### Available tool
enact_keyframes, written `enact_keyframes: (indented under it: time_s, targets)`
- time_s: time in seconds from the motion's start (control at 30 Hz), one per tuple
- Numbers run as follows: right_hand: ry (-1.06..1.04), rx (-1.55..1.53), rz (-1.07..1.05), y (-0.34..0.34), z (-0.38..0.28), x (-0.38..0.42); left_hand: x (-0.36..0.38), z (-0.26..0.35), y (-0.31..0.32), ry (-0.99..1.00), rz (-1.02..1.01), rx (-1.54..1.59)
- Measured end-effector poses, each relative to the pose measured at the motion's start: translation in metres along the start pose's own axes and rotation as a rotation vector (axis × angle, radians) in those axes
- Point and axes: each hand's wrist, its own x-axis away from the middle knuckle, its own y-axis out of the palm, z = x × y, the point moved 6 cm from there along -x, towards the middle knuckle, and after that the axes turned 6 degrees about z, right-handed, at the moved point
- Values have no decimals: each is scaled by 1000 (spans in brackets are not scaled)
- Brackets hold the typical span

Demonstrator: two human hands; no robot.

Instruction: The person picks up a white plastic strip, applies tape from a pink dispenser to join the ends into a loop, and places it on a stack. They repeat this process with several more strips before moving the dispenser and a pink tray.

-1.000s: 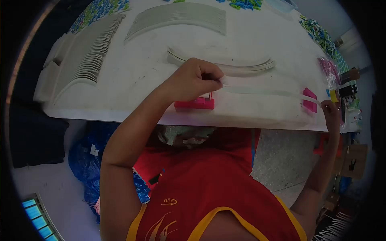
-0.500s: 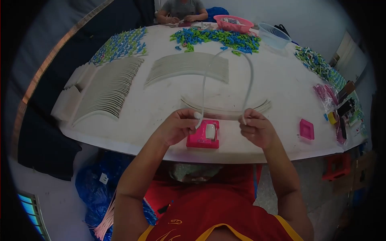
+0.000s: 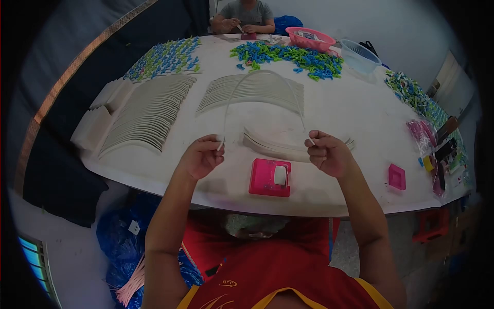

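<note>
A thin white flexible strip is bent into a tall arch above the table, one end in each hand. My left hand pinches one end between thumb and fingers. In my right hand, the other end is gripped the same way. Below and between the hands sits a pink tape dispenser with a white roll in it. Just beyond the dispenser lie a few pale curved strips, partly overlapping.
Stacked pale curved strips fill the left, with another row in the middle. Blue and green clips lie farther back near a pink basket and a clear basket. A small pink tray is right. A person sits opposite.
My hands have moved apart, mainly the left hand going leftward, so the strip's arch is wider. The view has shifted slightly. The person opposite has raised one hand.
</note>
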Motion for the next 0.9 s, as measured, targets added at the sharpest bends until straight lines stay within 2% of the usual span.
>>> enact_keyframes:
  time_s: [0.07, 0.13, 0.37, 0.43, 0.9]
  targets:
    - [5, -18, 36, -13, -11, -11, -7, 13, -29, 22, 97, 76]
    - [60, -144, 181, -30, -14, -25, -17, 19, -50, 3, 149, 97]
    - [98, -224, 279, -67, -13, -82, -41, 21, -87, -33, 422, 104]
    - [72, -203, 335, -71, -12, -90, -45, 24, -91, -31, 438, 100]
    - [51, -245, 367, -83, -13, -103, -58, 33, -101, -11, 518, 86]
